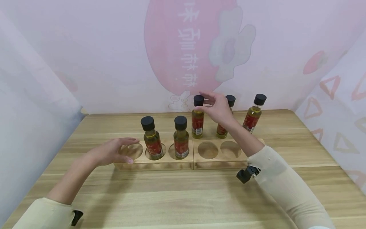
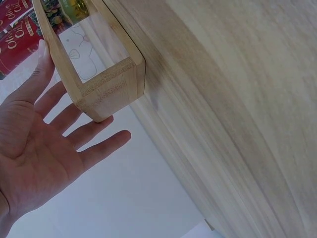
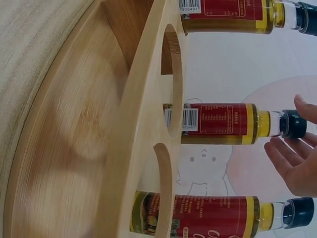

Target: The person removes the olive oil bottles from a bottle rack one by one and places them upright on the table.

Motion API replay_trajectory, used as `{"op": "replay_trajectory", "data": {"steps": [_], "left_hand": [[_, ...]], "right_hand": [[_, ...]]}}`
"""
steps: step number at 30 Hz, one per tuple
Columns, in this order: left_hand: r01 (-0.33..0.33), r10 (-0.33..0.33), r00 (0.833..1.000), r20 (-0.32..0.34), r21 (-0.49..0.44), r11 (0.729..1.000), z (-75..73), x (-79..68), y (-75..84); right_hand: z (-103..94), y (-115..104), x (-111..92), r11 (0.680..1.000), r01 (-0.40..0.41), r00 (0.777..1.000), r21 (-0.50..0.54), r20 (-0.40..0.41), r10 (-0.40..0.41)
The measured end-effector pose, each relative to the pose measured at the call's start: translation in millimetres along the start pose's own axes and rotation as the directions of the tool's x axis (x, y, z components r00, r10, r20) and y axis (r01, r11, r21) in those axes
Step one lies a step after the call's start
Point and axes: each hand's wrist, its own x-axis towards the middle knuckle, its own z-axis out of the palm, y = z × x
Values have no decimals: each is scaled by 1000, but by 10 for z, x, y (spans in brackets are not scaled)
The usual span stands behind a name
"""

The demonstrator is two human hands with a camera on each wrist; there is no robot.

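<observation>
My left hand (image 1: 110,152) is at the left end of a wooden bottle rack (image 1: 168,165), thumb by the front edge and fingers spread. In the left wrist view its thumb lies along the rack's edge. Two black-capped olive oil bottles, one (image 1: 153,144) in the middle hole and another (image 1: 181,144) in the right hole, stand in that rack. My right hand (image 1: 215,109) reaches over a second rack (image 1: 220,165) to an olive oil bottle (image 1: 197,124) behind it. Its thumb and spread fingers lie on either side of the black cap (image 3: 296,124), not closed round it.
Two more oil bottles, one (image 1: 221,130) partly behind the right hand and one (image 1: 252,117) farther right, stand behind the second rack. The right forearm hides part of that rack. A pale printed curtain (image 1: 114,63) hangs behind the wooden table (image 1: 177,197).
</observation>
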Motion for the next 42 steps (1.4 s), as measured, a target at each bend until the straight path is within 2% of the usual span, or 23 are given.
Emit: {"op": "replay_trajectory", "data": {"steps": [9, 16, 22, 26, 33, 42], "left_hand": [[-3, 3, 1000, -1, 14, 1000, -7, 15, -14], [-7, 7, 1000, -1, 21, 1000, -8, 9, -18], [-4, 4, 1000, -5, 23, 1000, -5, 4, -21], [0, 0, 1000, -4, 8, 1000, -10, 4, -22], [-3, 3, 1000, -3, 9, 1000, -20, 7, -25], [-9, 9, 1000, -7, 15, 1000, -12, 11, -33]], "right_hand": [[-125, -95, -112, 997, 42, 999, 68, 0, -42], [-210, -172, -211, 994, 42, 999, 103, -7, -41], [-230, -212, -280, 989, 98, 995, 108, -3, -98], [-226, -208, -325, 984, 135, 991, 118, -3, -135], [-178, -194, -363, 963, 178, 982, 201, 27, -187], [-24, -204, -411, 936, 225, 956, 270, 122, -265]]}}
